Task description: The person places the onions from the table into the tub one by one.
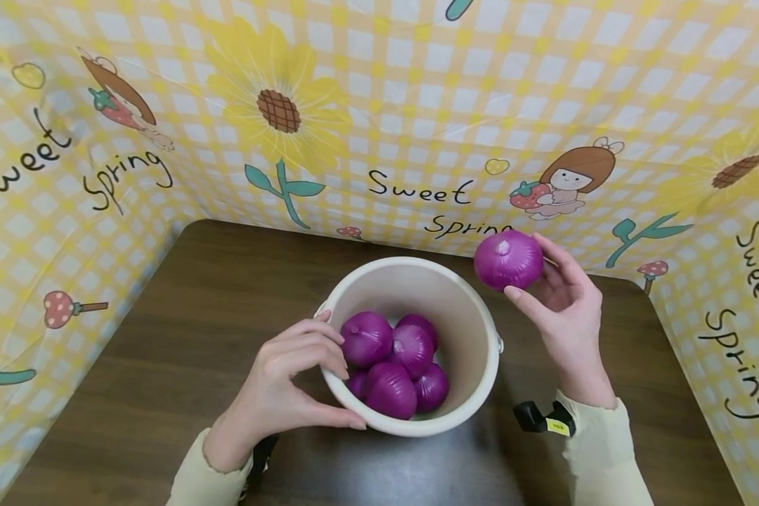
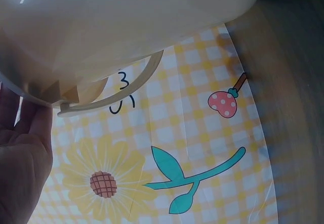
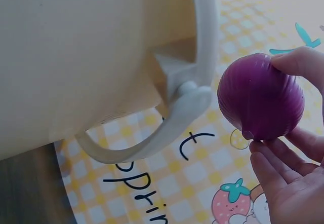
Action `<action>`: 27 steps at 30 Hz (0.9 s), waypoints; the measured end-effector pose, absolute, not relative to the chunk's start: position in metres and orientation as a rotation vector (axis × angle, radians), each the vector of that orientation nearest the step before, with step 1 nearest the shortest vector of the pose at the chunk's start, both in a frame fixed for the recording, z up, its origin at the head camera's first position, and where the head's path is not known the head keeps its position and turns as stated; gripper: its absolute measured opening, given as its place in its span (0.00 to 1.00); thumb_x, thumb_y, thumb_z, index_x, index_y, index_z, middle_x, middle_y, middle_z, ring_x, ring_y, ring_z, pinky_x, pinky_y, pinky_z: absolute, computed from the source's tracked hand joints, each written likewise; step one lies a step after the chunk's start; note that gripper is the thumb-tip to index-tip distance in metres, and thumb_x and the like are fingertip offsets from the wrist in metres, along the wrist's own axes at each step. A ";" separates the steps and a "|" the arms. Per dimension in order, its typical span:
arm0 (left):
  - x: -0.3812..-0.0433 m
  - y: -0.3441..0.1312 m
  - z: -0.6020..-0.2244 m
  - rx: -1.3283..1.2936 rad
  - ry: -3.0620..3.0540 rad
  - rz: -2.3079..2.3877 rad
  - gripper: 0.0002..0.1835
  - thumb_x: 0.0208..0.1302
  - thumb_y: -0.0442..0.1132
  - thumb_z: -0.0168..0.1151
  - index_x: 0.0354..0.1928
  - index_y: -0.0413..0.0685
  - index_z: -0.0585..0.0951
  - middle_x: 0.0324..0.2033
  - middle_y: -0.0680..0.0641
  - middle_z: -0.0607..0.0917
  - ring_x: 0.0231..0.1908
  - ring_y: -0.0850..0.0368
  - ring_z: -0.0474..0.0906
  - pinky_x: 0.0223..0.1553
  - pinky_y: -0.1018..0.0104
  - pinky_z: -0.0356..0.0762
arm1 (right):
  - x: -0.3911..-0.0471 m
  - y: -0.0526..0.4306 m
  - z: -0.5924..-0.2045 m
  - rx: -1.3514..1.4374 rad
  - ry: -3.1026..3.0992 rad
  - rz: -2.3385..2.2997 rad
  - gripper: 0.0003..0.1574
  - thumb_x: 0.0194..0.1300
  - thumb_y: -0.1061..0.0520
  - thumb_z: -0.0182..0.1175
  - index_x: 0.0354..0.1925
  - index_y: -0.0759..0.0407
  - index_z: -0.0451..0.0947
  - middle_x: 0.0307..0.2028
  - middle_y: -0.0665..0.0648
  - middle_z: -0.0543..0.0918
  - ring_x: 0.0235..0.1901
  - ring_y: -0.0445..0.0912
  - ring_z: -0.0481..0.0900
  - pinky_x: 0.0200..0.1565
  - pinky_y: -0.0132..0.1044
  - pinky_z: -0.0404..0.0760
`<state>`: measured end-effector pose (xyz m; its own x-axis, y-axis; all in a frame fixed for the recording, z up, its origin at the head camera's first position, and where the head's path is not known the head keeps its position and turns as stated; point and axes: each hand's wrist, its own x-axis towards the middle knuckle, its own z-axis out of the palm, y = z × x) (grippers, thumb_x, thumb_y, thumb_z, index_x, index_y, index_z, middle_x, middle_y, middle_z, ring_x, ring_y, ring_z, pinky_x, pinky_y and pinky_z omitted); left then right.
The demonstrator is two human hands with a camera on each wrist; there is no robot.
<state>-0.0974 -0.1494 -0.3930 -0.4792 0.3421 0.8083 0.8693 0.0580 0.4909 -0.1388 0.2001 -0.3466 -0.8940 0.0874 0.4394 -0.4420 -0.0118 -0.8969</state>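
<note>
A cream bucket [image 1: 474,400] stands on a brown table, and several purple onions [image 1: 392,390] lie inside it. My left hand [image 1: 291,376] holds the bucket's left rim, fingers over the edge and thumb along the near side. Beyond the bucket's right rim, my right hand [image 1: 569,302] pinches one purple onion [image 1: 509,260] between thumb and fingers, up off the table. In the right wrist view this onion [image 3: 260,97] is apart from the bucket wall [image 3: 91,57]. The left wrist view shows the bucket's outside [image 2: 126,21] and part of my left hand [image 2: 25,158].
The bucket's handle [image 3: 147,143] hangs down its far side. A yellow checked cloth [image 1: 405,105] with flowers and lettering encloses the back and both sides of the brown table [image 1: 133,365]. A black wrist strap [image 1: 537,418] shows at my right sleeve.
</note>
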 end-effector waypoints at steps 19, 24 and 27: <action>-0.099 -0.150 -0.398 -1.199 -1.834 -1.443 0.26 0.35 0.53 0.89 0.29 0.48 0.83 0.28 0.53 0.84 0.40 0.49 0.79 0.69 0.43 0.68 | -0.125 0.201 -0.339 0.571 -1.894 1.911 0.45 0.47 0.86 0.66 0.65 0.75 0.72 0.59 0.70 0.74 0.57 0.58 0.76 0.62 0.37 0.78; -0.100 -0.150 -0.398 -1.196 -1.850 -1.453 0.26 0.36 0.54 0.88 0.29 0.48 0.83 0.29 0.53 0.84 0.40 0.48 0.80 0.69 0.42 0.67 | -0.122 0.202 -0.335 0.590 -1.922 1.898 0.46 0.45 0.87 0.66 0.64 0.75 0.72 0.59 0.70 0.73 0.56 0.58 0.76 0.62 0.37 0.78; -0.100 -0.150 -0.398 -1.192 -1.859 -1.460 0.26 0.36 0.54 0.88 0.29 0.48 0.83 0.29 0.53 0.84 0.41 0.47 0.79 0.69 0.42 0.67 | -0.121 0.201 -0.333 0.591 -1.931 1.899 0.46 0.44 0.87 0.66 0.64 0.75 0.72 0.59 0.70 0.73 0.56 0.58 0.75 0.62 0.36 0.78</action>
<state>-0.1002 -0.1502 -0.3981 -0.4988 0.3331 0.8001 0.8563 0.0468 0.5143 -0.1207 0.2010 -0.3326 -0.8448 -0.0397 0.5335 -0.5341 0.0051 -0.8454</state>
